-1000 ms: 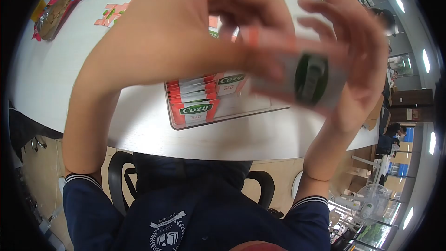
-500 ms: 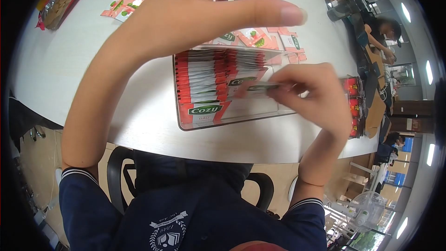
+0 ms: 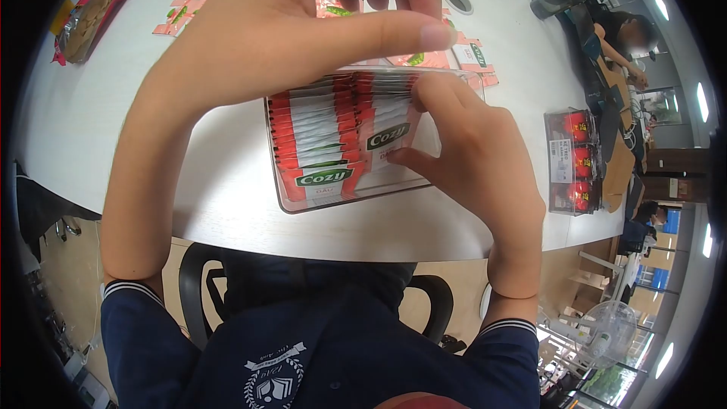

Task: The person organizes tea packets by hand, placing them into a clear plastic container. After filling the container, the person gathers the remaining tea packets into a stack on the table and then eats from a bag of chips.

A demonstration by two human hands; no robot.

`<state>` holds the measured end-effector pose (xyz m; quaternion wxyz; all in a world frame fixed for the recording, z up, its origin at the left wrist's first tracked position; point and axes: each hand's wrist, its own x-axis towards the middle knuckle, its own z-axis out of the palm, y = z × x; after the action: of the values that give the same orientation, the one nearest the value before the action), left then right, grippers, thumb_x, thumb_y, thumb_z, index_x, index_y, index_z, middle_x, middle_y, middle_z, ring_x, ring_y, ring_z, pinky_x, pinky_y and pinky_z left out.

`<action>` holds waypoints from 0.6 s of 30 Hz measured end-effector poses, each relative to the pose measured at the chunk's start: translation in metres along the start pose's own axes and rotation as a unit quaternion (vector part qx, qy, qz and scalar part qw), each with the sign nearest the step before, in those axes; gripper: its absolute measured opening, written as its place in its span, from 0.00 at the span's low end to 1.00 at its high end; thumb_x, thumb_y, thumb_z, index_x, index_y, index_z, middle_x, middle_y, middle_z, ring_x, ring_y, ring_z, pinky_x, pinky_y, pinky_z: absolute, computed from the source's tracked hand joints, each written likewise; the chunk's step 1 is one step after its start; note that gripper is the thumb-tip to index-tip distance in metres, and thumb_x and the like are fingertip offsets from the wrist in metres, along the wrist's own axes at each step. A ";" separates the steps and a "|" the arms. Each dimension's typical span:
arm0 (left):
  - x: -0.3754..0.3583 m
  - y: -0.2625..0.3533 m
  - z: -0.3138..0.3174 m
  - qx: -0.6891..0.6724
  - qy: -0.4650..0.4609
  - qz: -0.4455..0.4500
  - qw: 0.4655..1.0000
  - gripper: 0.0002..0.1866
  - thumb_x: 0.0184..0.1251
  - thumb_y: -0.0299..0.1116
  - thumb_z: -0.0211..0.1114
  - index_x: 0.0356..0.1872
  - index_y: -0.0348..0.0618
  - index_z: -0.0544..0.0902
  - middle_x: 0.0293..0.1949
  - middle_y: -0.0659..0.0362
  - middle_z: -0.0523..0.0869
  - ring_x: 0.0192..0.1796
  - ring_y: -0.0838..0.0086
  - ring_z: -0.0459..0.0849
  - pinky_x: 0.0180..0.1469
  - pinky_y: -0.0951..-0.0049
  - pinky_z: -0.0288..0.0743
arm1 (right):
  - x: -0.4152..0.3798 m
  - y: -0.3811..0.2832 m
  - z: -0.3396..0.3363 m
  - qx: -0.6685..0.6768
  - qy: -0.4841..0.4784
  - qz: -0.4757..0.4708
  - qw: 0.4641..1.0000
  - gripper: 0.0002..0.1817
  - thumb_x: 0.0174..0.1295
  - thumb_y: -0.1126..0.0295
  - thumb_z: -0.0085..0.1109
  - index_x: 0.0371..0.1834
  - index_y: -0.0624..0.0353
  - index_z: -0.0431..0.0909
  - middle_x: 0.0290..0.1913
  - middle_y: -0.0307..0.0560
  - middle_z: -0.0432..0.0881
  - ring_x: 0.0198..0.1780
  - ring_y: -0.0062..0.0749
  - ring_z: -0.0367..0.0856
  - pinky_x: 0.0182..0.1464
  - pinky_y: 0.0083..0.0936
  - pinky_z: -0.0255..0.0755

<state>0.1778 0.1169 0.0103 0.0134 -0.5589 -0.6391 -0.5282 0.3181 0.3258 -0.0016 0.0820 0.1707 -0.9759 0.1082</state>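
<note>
A clear plastic box (image 3: 295, 207) on the table holds two rows of red and white Cozy sachets. The left row (image 3: 316, 132) runs down to the box's near edge; the right row (image 3: 390, 115) is shorter. My right hand (image 3: 473, 151) reaches into the box, thumb and fingers apart on the front Cozy sachet (image 3: 388, 136) of the right row, gripping it. My left hand (image 3: 363, 7) is raised above the box's far edge, fingers curved and thumb apart, nothing visible in it. Loose sachets (image 3: 473, 55) lie behind the box, partly hidden by my left hand.
A clear case of red packs (image 3: 569, 163) stands at the table's right. An opened bag (image 3: 102, 19) lies at the far left. Two round holes (image 3: 457, 1) are in the white table (image 3: 227, 216). Other people (image 3: 632, 34) are at the right, beyond the table.
My right hand has moved left and up to the right row, bringing the sachet against it. The box appears slightly further left, and my left hand has shifted slightly left.
</note>
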 end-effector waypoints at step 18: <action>-0.001 -0.004 0.001 -0.012 0.002 -0.039 0.999 0.10 0.70 0.39 0.76 0.39 0.43 0.92 0.35 0.63 0.92 0.38 0.78 0.84 0.43 0.74 0.75 | 0.022 0.013 0.013 0.007 0.094 -0.120 0.988 0.37 0.43 0.73 0.79 0.61 0.54 0.77 0.50 0.50 0.76 0.50 0.49 0.80 0.51 0.42 0.76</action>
<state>0.1760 0.1175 0.0065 -0.0129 -0.5328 -0.6538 -0.5371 0.2915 0.3281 -0.0128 0.1846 0.2760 -0.9355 0.1204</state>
